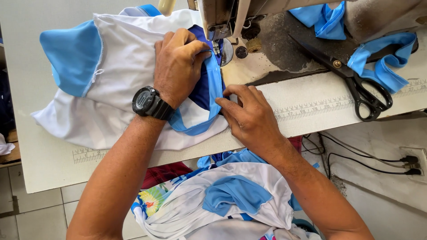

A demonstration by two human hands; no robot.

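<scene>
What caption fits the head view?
Left hand and right hand guide blue trim on a white garment under a sewing machine.

You get bright, even daylight here, soft rather than harsh. Your hands throw only short, faint shadows onto the desk. The white garment sits near overexposure, its folds still readable. Focus stays sharp across the middle; straight edges bow slightly toward the corners. Under the sewing machine it turns darker.
</scene>
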